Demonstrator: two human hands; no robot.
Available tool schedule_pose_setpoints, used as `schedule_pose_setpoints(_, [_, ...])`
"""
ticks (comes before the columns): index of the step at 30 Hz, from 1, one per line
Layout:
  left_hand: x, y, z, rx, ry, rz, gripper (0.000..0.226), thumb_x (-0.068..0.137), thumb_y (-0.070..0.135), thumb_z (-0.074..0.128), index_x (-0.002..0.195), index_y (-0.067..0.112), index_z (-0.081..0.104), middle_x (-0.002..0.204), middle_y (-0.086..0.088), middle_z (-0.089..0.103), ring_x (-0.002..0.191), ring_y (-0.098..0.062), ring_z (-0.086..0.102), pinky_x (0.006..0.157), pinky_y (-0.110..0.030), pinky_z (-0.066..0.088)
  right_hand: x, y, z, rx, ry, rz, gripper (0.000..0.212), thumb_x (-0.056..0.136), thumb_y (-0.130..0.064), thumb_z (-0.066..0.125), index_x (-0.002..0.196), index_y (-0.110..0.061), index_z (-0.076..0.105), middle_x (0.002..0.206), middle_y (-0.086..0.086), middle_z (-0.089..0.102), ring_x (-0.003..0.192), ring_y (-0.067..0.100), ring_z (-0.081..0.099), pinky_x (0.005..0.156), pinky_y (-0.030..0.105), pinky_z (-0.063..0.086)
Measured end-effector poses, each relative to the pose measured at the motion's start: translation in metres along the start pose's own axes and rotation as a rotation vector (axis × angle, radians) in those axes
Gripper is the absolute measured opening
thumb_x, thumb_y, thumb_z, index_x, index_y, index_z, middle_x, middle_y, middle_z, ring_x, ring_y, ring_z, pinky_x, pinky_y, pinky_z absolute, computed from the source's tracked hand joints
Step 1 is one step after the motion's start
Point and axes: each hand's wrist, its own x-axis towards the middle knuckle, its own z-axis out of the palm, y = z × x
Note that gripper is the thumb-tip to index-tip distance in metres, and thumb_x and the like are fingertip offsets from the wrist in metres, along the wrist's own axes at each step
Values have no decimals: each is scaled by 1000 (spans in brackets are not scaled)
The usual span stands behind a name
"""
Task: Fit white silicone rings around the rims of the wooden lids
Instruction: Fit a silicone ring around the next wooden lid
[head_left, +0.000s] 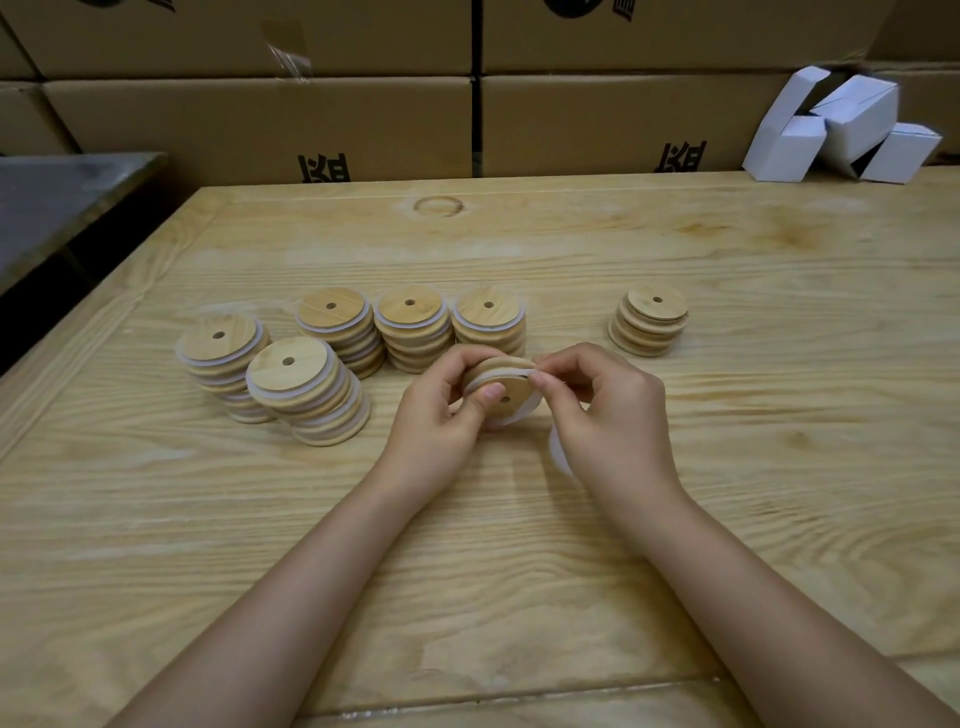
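Note:
My left hand (441, 410) grips a round wooden lid (511, 387) with a centre hole, thumb pressed on its face. My right hand (608, 410) pinches a white silicone ring (506, 375) that runs partly round the lid's rim. More white rings (558, 451) show under my right palm, mostly hidden. Several stacks of lids with white rings (311, 384) stand to the left and behind my hands. A stack of bare wooden lids (649, 325) stands to the right.
The wooden table (519, 545) stretches wide in front of me. Cardboard boxes (260, 124) line the far edge. White folded cartons (841, 124) lie at the back right. A dark table (62, 202) stands at the left.

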Motion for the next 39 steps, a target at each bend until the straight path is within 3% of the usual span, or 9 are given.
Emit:
schedule_pose_setpoints(5, [1, 0, -2, -17, 5, 10, 20, 83, 13, 53, 100, 24, 57, 98, -1, 64, 95, -19, 59, 84, -53, 50, 1, -1, 1, 38, -31, 10, 5, 81, -6, 69, 79, -10, 69, 80, -4, 69, 76, 9, 63, 73, 30, 51])
schedule_pose_setpoints(9, [1, -2, -3, -109, -28, -52, 15, 88, 13, 56, 100, 22, 54, 97, 0, 61, 91, -14, 59, 73, -36, 57, 0, -1, 0, 34, -55, -19, 1, 82, -7, 67, 83, -8, 68, 84, -1, 68, 79, 12, 64, 75, 35, 53])
schedule_pose_setpoints(16, [-2, 1, 6, -169, -3, -113, 12, 93, 8, 48, 99, 18, 47, 93, -4, 62, 73, -9, 65, 55, -33, 58, -1, -1, 1, -73, -40, -30, 5, 82, -10, 66, 87, -8, 66, 86, 0, 66, 82, 15, 61, 76, 39, 50])
schedule_pose_setpoints(20, [0, 1, 3, -194, 19, -129, 11, 93, 7, 48, 97, 16, 44, 93, -9, 60, 74, -13, 66, 56, -37, 59, -3, 0, 2, -108, -45, 4, 6, 82, -13, 68, 87, -9, 66, 86, -2, 67, 75, 11, 61, 73, 35, 49])
schedule_pose_setpoints(25, [1, 0, 1, -156, -41, -86, 17, 81, 18, 60, 97, 19, 55, 84, 9, 66, 78, -8, 64, 58, -33, 58, -3, 0, 2, -31, -19, 14, 3, 82, -9, 68, 83, -7, 67, 81, 0, 69, 75, 14, 64, 73, 33, 51])
schedule_pose_setpoints(30, [3, -1, -1, -123, -36, -49, 15, 85, 11, 57, 97, 19, 59, 92, 2, 65, 88, -11, 62, 71, -33, 58, 1, 1, 0, 125, -34, 157, 12, 81, -7, 69, 76, -18, 68, 77, -8, 69, 74, 3, 63, 71, 13, 48])
schedule_pose_setpoints(35, [3, 0, -5, -271, -66, -120, 20, 80, 20, 56, 99, 13, 57, 96, -7, 66, 92, -24, 64, 78, -44, 57, 7, -2, -4, 273, -104, 272, 20, 80, -8, 71, 69, -25, 67, 74, -10, 70, 74, 4, 66, 73, 18, 50])
schedule_pose_setpoints(39, [3, -1, -9, -362, -108, -171, 21, 82, 22, 58, 100, 12, 58, 95, -5, 68, 88, -24, 67, 75, -44, 58, 7, -4, -6, 314, -131, 288, 18, 79, -9, 72, 70, -23, 68, 74, -7, 70, 73, 6, 66, 72, 21, 51])
